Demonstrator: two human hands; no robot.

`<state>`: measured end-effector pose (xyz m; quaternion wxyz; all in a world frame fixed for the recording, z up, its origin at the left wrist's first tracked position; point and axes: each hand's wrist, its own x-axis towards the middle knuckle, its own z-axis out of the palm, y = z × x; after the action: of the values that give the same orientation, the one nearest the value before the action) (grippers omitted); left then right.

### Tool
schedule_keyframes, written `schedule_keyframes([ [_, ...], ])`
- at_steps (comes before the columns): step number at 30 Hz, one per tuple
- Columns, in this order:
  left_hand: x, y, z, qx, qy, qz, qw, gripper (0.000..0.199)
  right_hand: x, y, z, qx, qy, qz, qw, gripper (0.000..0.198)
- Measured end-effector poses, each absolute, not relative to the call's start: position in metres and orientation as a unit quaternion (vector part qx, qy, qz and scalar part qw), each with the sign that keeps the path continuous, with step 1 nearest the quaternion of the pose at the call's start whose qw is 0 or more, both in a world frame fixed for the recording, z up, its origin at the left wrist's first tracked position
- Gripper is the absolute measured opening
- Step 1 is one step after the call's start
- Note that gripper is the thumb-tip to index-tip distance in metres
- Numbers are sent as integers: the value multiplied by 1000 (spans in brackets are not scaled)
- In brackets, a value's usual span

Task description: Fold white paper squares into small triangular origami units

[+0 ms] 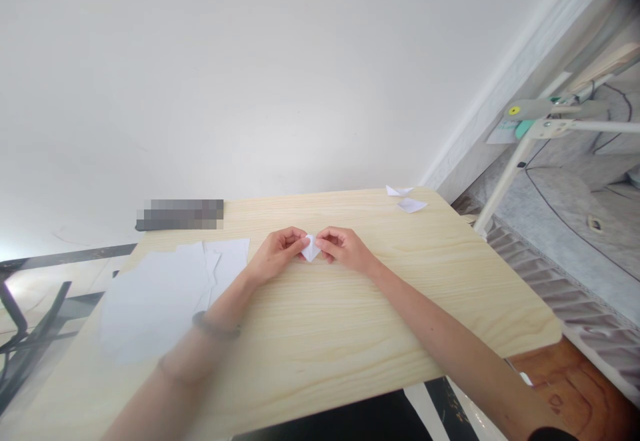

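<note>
Bare forearms (440,321) come nearest the camera, stretching from the near left and near right over a pale wood-grain desk (350,341); a dark band (216,325) circles the left wrist. At their ends, the hands meet around a small folded piece of white paper (311,252), held over the middle of the desk with a point toward the near side. The left hand (274,254) pinches its left side between thumb and curled fingers; the right hand (346,249) grips the right side the same way, thumb and fingertips closed on the paper. Neither hand is spread.

On the left of the desk, loose white sheets (150,294) overlap, partly behind the left forearm. Beyond them, at the far left edge, sits a dark long object (180,215), pixelated so that no marking on it can be read. Two more folded papers (412,205) lie near the far right corner. Right of the desk, a pale metal frame (505,177) bears a round yellow label (515,111) with a dark centre; the greenish print on a white card (501,133) beside it is too small to read.
</note>
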<state>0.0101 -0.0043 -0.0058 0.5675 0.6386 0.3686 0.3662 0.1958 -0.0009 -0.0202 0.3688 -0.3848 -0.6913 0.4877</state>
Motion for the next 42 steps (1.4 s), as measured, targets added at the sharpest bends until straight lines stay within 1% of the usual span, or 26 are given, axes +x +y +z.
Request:
schedule_keyframes([
  [7, 14, -7, -3, 626, 382, 375, 567, 28, 195, -1, -21, -393, -697, 457, 388, 21],
  [14, 15, -9, -1, 639, 438, 352, 526, 24, 192, -3, -18, -416, -735, 374, 383, 23],
  [18, 15, -8, -4, 623, 438, 362, 538, 25, 190, -4, -17, -419, -724, 389, 386, 24],
  [21, 15, -7, -7, 594, 421, 395, 561, 25, 190, -3, -19, -417, -702, 414, 402, 25],
  [24, 14, -4, -10, 568, 414, 436, 562, 24, 191, -1, -22, -424, -671, 432, 427, 25],
  [29, 11, -1, -12, 553, 394, 478, 558, 22, 193, 3, -26, -438, -653, 419, 455, 26],
  [36, 14, -1, -11, 542, 364, 492, 577, 21, 191, 3, -26, -444, -618, 404, 508, 29],
  [40, 12, -1, -10, 572, 352, 484, 561, 18, 191, 2, -26, -440, -611, 410, 514, 30],
  [42, 11, -3, -9, 611, 356, 463, 535, 23, 191, 1, -25, -445, -616, 404, 509, 31],
])
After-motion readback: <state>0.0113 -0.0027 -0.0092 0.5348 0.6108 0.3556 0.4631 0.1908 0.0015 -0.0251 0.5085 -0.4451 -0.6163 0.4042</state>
